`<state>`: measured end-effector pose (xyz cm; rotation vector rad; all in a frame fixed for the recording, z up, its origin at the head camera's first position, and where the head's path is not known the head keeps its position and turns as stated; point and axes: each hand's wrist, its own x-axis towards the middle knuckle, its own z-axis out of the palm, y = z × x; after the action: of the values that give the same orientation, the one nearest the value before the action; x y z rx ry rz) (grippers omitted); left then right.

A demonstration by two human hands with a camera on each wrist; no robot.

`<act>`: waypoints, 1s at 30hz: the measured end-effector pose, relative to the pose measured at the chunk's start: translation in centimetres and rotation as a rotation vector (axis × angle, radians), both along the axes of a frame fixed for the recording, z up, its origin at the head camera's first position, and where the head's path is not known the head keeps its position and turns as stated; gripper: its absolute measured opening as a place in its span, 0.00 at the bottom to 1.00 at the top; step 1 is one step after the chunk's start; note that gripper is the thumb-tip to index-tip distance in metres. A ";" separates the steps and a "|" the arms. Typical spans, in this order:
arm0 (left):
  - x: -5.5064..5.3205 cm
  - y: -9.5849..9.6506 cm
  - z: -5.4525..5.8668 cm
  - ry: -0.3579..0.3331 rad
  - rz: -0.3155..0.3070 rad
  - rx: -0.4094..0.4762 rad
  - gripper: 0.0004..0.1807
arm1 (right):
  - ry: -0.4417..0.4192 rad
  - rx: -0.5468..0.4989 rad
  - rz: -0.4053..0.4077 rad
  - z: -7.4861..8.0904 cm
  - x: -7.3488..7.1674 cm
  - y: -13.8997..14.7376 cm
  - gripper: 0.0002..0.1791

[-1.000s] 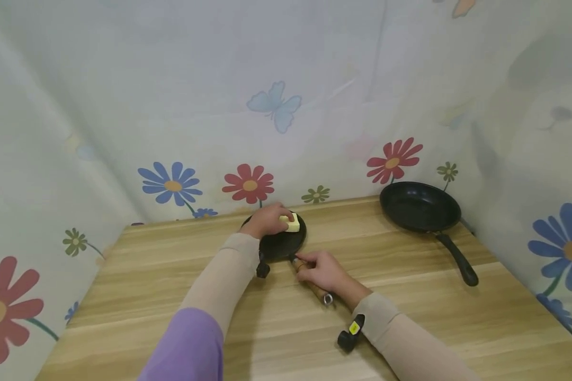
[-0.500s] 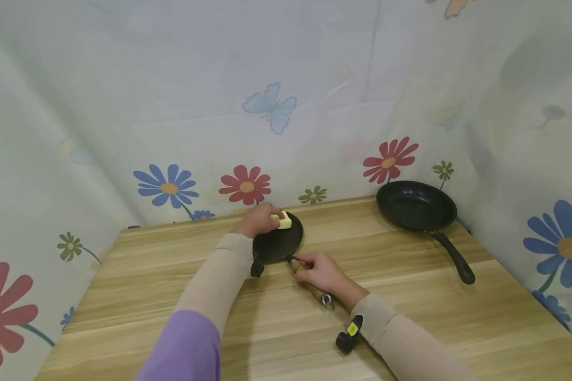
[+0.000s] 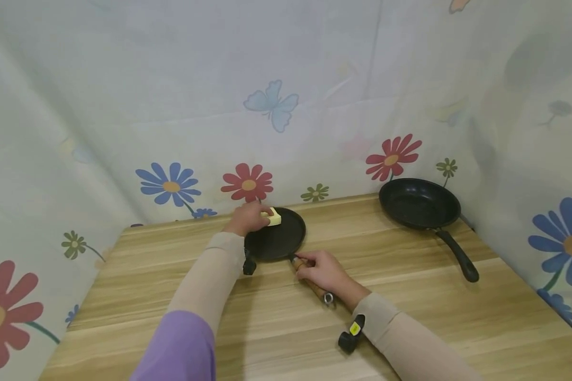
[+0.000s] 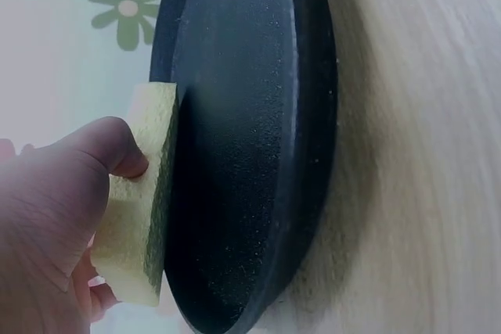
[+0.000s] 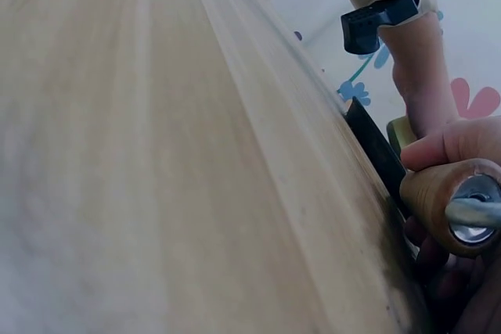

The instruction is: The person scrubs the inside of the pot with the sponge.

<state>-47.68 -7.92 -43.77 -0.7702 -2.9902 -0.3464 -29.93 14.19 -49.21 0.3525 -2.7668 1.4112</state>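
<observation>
A shallow black frying pan (image 3: 281,238) with a wooden handle (image 3: 315,289) lies near the table's back edge. My left hand (image 3: 250,218) pinches a pale yellow sponge (image 3: 275,217) against the far left part of the pan's inside. In the left wrist view the thumb presses into the side of the sponge (image 4: 141,224), whose face lies along the black pan (image 4: 235,138). My right hand (image 3: 325,273) grips the handle close to the pan. The right wrist view shows the handle's end (image 5: 458,201) with its metal ring, the fingers curled under it.
A deeper black frying pan (image 3: 419,203) stands at the back right, its black handle (image 3: 457,256) pointing toward the front right. Behind the wooden table (image 3: 171,280) hangs a flower-printed cloth (image 3: 195,106), which also covers both sides.
My left hand has slid the sponge leftward across the pan, baring more of its right side. The right hand stays on the handle, and the pan has hardly moved.
</observation>
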 end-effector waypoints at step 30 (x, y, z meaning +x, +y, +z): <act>1.5 -3.1 1.9 -0.099 0.036 -0.144 0.16 | -0.017 -0.010 -0.028 0.2 0.3 -0.1 0.30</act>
<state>-46.20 -10.97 -41.89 -0.7291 -3.1460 -0.1741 -29.63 14.05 -49.02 0.3022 -2.7654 1.4285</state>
